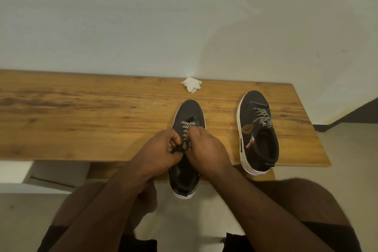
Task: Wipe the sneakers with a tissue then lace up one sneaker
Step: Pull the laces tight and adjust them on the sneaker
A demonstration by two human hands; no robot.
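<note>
Nearest the camera are the person's two knees, with two bare forearms reaching forward over them. The two hands meet over the near sneaker (188, 149), whose heel overhangs the near edge of the wooden bench (81, 112). The left hand (163, 149) has its fingers curled, pinching the black-and-white lace (185, 135) just above the shoe's opening. The right hand (206, 149) is also curled, its fingertips on the same lace, touching the left hand. This one lace runs up through the eyelets nearest the toe; the eyelets closer to the opening are hidden behind the fingers.

To the right, well apart, stands the second sneaker (257, 131), also black with a white sole, its heel likewise past the bench's near edge. Its own patterned lace is loosely threaded across the tongue.

Farther back, just beyond the toe of the near sneaker, one crumpled white tissue (191, 84) lies at the far edge of the bench, against the pale wall (143, 16).
</note>
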